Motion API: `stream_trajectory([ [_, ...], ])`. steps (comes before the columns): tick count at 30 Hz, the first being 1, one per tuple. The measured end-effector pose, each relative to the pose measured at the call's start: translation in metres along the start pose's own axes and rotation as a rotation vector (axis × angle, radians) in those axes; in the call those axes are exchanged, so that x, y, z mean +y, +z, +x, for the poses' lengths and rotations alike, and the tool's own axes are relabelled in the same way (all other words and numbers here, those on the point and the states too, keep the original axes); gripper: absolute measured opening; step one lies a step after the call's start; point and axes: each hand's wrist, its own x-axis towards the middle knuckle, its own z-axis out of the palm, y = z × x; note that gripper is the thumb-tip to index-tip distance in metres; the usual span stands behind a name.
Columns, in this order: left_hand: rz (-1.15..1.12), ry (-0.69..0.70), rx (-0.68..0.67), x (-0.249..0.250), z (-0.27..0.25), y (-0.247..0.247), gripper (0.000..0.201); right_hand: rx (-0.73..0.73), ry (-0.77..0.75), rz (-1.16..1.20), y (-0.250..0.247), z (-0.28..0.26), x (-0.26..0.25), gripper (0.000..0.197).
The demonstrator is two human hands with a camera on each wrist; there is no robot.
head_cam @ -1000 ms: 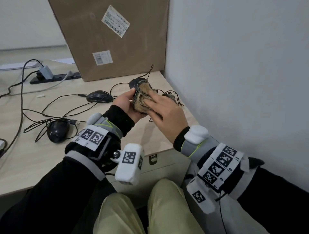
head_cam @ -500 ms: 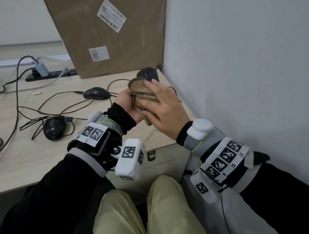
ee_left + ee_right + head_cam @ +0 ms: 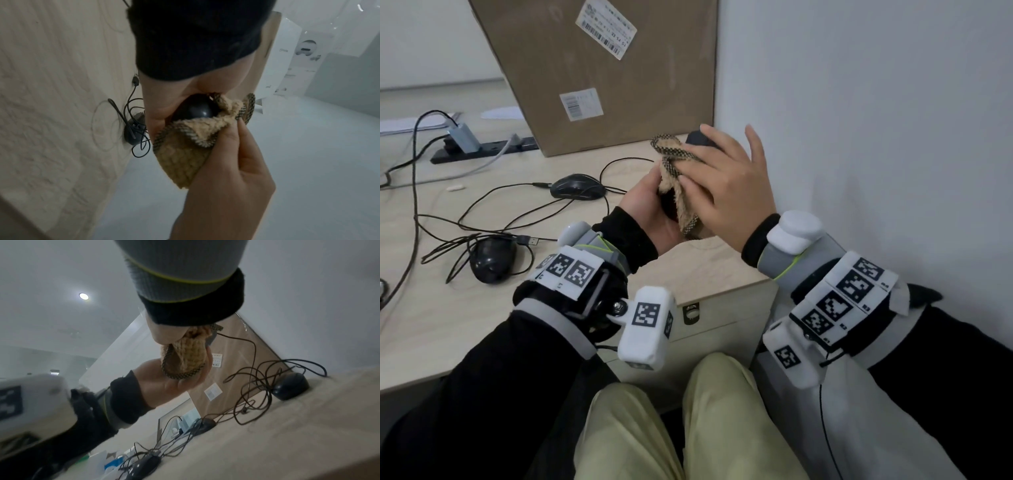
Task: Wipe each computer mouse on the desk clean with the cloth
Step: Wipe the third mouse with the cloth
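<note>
Wiping held mouse [image 3: 193, 110] in front of cardboard box [image 3: 602, 68]. Left hand [image 3: 647, 209] grips it; right hand [image 3: 729, 192] pinches cloth [image 3: 681, 205] against it. Next, probably: set down, fetch desk mouse [image 3: 577, 186] nearer box.

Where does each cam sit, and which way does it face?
Head: on the head, looks down at desk; left hand, right hand, knees show.
Left wrist: under the left wrist, faces the held mouse; right hand shows.
Right wrist: under the right wrist, faces up toward cardboard box; left hand shows.
Shared: cloth, in all three.

White wall [image 3: 859, 102]; pale wooden desk [image 3: 431, 308]; ceiling light [image 3: 83, 296].
</note>
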Motion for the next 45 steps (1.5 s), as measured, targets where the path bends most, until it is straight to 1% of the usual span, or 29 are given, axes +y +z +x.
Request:
stream_trajectory([
  [2,0.086,-0.005,0.068,-0.003,0.002,-0.002,0.063,-0.049,0.101,0.010,-0.004,0.013,0.004,0.025],
  [3,0.125,-0.007,0.101,-0.005,0.003,-0.004,0.065,-0.113,0.177,0.029,-0.006,0.021,0.008,0.026],
  [5,0.178,-0.014,0.139,-0.008,0.003,-0.007,0.067,-0.243,0.303,0.088,-0.008,0.034,0.021,0.028],
  [7,0.193,-0.012,0.157,-0.008,0.001,-0.010,0.069,-0.297,0.388,0.126,-0.007,0.043,0.036,0.029],
  [9,0.168,0.007,0.176,-0.004,0.000,-0.012,0.068,-0.247,0.572,0.222,-0.004,0.046,0.053,0.026],
  [11,0.143,0.018,0.194,0.000,0.000,-0.012,0.066,-0.121,0.764,0.363,0.000,0.042,0.064,0.027],
  [12,0.142,0.018,0.196,0.002,-0.001,-0.012,0.067,-0.057,0.825,0.435,0.000,0.040,0.066,0.026],
  [13,0.143,0.017,0.196,0.003,-0.001,-0.011,0.068,-0.009,0.853,0.497,0.000,0.038,0.064,0.023],
  [15,0.137,0.012,0.194,0.001,0.000,-0.009,0.070,0.031,0.798,0.579,-0.003,0.034,0.054,0.021],
  [18,0.101,0.023,0.185,-0.004,0.003,-0.003,0.065,-0.028,0.615,0.602,-0.005,0.030,0.033,0.022],
  [20,0.054,0.060,0.166,-0.006,0.005,0.001,0.059,-0.076,0.494,0.585,-0.003,0.026,0.022,0.025],
  [22,0.024,0.101,0.174,-0.006,0.007,0.003,0.056,-0.063,0.399,0.558,-0.002,0.023,0.016,0.029],
  [25,0.016,0.164,0.183,-0.006,0.012,0.004,0.056,-0.050,0.310,0.402,0.004,0.017,0.008,0.029],
  [27,0.002,0.180,0.181,-0.007,0.014,0.005,0.056,-0.059,0.324,0.324,0.007,0.016,0.002,0.029],
  [32,0.061,0.171,0.251,-0.010,0.017,0.005,0.052,-0.084,0.434,0.331,0.009,0.030,0.014,0.025],
  [37,-0.008,0.207,0.199,-0.009,0.016,0.004,0.056,-0.101,0.392,0.342,0.008,0.011,-0.005,0.023],
  [40,0.022,0.171,0.241,-0.014,0.013,-0.001,0.052,-0.142,0.454,0.333,0.008,0.018,0.013,0.024],
  [42,0.035,0.148,0.239,-0.014,0.011,-0.005,0.056,-0.193,0.542,0.265,0.007,0.023,0.034,0.025],
  [43,0.045,0.138,0.226,-0.012,0.009,-0.006,0.061,-0.180,0.590,0.242,0.005,0.022,0.042,0.025],
  [45,0.058,0.129,0.209,-0.008,0.008,-0.009,0.066,-0.075,0.640,0.283,0.002,0.017,0.050,0.024],
])
